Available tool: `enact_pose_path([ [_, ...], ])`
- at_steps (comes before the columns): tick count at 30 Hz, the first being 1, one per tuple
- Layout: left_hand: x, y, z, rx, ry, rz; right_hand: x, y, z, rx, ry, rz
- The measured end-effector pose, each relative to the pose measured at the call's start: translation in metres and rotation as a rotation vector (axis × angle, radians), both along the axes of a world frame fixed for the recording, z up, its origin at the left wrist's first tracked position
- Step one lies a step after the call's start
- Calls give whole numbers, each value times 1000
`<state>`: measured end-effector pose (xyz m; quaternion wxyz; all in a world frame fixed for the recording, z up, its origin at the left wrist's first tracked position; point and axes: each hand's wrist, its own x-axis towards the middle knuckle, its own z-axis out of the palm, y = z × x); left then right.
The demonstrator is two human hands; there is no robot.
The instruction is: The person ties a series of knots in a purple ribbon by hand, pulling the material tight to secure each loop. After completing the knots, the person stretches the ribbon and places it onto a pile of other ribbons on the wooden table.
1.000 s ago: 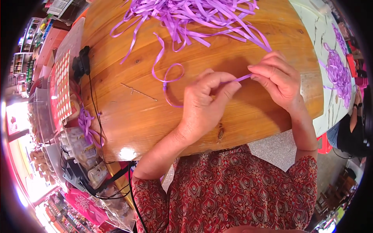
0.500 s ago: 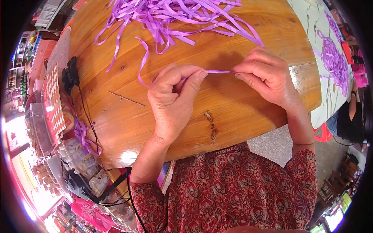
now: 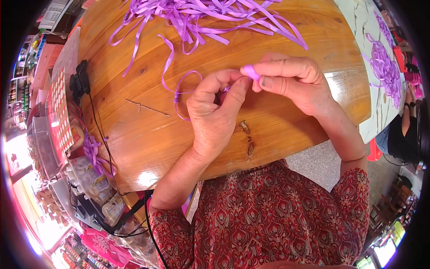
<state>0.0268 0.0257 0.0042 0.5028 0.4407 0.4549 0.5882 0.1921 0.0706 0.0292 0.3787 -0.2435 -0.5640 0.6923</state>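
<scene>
Both the left hand [image 3: 217, 107] and the right hand [image 3: 293, 83] were held close together above the wooden table [image 3: 148, 148], with a purple ribbon [image 3: 251, 71] caught at their fingertips. On the left, it was pinched between the thumb and the bent forefinger, whose tips were pressed together. On the right, it was gripped likewise, thumb and forefinger closed upon it, and a short, broad fold was shown at the tips; how it was passed among the fingers could not be told. Beside the left hand, a narrow purple strand [image 3: 176, 96] was seen in a loose loop on the wood, its lower part hidden behind that hand. Beyond both hands, a tangled purple heap [image 3: 215, 20] was spread on the table's far side, with several ends trailed nearer. Left of the loop, a thin twisted wire [image 3: 148, 108] was laid aslant, and farther left a cord [image 3: 99, 125] was run down from a black device [image 3: 80, 78]. At the right, another purple bundle [image 3: 385, 67] was placed on a white table [image 3: 365, 130], near which another person's arm [image 3: 406, 121] was seen.
</scene>
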Motion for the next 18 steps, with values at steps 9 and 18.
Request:
enact_pose_path([
  [9, -1, -6, 0, 32, 83, -1, -4, -5, -4, 513, -350, -198],
  [18, 2, -6, 6, -127, -10, -44, -7, -13, -7, 976, -571, -374],
])
